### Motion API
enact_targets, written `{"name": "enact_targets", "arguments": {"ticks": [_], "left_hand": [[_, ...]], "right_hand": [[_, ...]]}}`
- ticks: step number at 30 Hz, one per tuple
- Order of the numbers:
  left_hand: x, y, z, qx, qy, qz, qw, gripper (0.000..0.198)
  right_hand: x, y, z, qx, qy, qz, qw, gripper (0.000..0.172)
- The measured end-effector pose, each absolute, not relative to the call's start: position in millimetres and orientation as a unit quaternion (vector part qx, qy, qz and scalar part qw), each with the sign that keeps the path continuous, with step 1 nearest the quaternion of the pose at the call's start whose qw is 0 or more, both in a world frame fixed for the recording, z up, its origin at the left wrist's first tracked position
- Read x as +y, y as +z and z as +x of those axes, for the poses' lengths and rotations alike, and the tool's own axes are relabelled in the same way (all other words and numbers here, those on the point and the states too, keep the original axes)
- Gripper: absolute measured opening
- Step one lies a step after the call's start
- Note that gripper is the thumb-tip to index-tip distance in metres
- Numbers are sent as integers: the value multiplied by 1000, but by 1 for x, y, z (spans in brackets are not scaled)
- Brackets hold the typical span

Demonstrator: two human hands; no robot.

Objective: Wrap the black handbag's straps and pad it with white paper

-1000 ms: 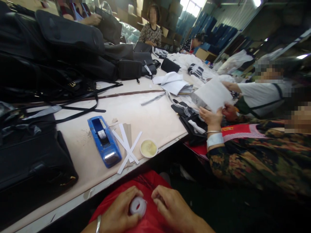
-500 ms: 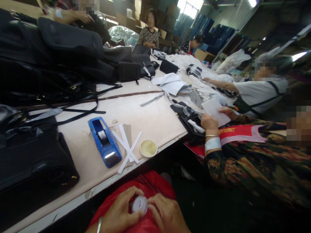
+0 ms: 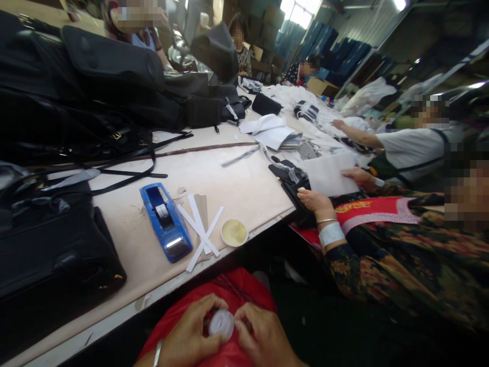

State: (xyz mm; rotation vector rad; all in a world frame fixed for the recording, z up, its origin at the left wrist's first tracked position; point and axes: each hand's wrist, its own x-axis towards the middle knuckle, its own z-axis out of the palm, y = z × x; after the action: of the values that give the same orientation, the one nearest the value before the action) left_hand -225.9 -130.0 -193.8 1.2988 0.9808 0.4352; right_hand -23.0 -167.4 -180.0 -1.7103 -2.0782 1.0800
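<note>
Over the red cloth on my lap, my left hand [image 3: 194, 326] grips a small roll of clear tape [image 3: 221, 324] between thumb and fingers, its hollow core facing up. My right hand [image 3: 263, 329] pinches at the roll's right edge; what lies between its fingertips is too small to make out. On the table above my hands sits a blue tape dispenser [image 3: 165, 221] with a white roll inside. Several white and grey strips [image 3: 200, 227] lie crossed beside it. A round tub of yellowish stuff [image 3: 234, 233] stands near the table edge.
Black bags [image 3: 110, 71] are heaped along the left, straps trailing on the table [image 3: 198, 168]. Papers [image 3: 273, 130] lie farther back. To the right, a co-worker's hands [image 3: 321, 204] handle a white sheet [image 3: 331, 174] over a black bag. Other people work around the table.
My hands stay almost in place, with the roll turned slightly. The co-worker on the right has lowered the white sheet and moved one hand left. At the back left, a black bag has been raised.
</note>
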Motion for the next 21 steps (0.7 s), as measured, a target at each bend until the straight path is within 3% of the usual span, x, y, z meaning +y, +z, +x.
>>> {"name": "enact_targets", "arguments": {"ticks": [5, 10, 17, 21], "left_hand": [[-132, -195, -227, 422, 202, 554, 689, 29], [-136, -203, -227, 386, 227, 509, 735, 29], [-140, -209, -228, 358, 245, 489, 757, 28], [-141, -216, -229, 367, 259, 479, 754, 32]], "right_hand": [[-161, -171, -22, -499, 604, -601, 162, 12], [-158, -178, -17, -369, 715, -556, 208, 24], [-157, -174, -12, -366, 732, -535, 208, 31], [-156, -163, -1, -440, 675, -546, 229, 42]]}}
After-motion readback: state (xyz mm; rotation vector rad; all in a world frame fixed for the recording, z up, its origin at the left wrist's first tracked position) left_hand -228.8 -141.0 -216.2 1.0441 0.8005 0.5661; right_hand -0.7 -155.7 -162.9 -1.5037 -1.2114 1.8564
